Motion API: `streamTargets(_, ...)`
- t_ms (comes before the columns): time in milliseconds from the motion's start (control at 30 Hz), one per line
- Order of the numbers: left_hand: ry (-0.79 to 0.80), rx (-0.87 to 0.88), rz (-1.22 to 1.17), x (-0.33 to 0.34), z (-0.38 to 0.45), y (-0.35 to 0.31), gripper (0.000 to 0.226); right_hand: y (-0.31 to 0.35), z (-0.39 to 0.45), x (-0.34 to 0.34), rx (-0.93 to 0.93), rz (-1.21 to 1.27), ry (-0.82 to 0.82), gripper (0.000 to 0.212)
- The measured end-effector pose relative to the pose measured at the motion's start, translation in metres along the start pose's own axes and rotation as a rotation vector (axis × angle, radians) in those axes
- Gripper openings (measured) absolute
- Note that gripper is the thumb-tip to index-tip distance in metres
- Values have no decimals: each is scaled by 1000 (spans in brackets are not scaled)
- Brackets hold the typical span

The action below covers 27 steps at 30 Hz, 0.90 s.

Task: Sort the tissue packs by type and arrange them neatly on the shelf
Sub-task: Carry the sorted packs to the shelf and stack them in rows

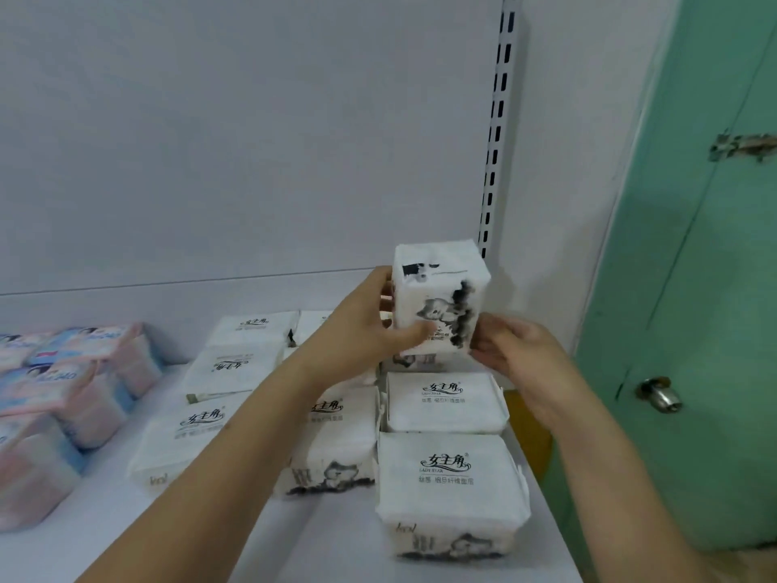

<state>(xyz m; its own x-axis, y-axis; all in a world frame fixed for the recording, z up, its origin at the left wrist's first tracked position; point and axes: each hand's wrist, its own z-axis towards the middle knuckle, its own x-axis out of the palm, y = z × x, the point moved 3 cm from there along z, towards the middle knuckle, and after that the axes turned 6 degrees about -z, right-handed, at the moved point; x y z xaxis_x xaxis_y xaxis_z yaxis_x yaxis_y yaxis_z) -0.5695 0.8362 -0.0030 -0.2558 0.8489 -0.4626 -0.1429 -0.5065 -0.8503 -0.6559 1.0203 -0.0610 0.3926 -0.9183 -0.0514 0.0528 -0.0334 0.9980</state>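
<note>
So both hands are on one white plastic-wrapped tissue pack with the inky cat print (439, 300), held upright on its short end, right of centre in the frame, above the back of the white group. My guess is it's stood up like that so the cat side faces the person and they can check which type it is and which way round it goes before setting it down.

The left hand (378, 326) wraps the pack's left side, thumb across the front near the bottom, fingers tucked behind. The right hand (513, 347) pinches the lower right corner with curled fingertips. So the pack sits between the two hands, touching both, clear of the packs underneath as far as I can tell.

Below it, the matching white packs (445, 401) lie flat in rows on the white shelf (328, 536), logo up, which looks like the sorted white section. The pink and blue tissue packs (75, 385) are bunched at the left edge, apart from the whites, but that pile looks less tidy.
</note>
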Motion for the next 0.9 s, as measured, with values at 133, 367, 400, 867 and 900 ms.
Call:
streamTargets(133,6,62,272,-14,3,-4,63,5,-5,-15,-145,28,-64,42)
streamTargets(367,133,132,489,1,6,-13,62,-3,-14,-9,-189,-291,-79,42)
streamTargets(400,143,137,510,0,5,-13,60,-7,-15,-10,-155,-264,-67,41)
streamTargets(867,157,12,609,-11,14,18,32,-12,24,0,-59,-304,-2,29)
streamTargets(900,76,4,582,-16,17,15,32,-6,28,-2,-79,-309,-61,32)
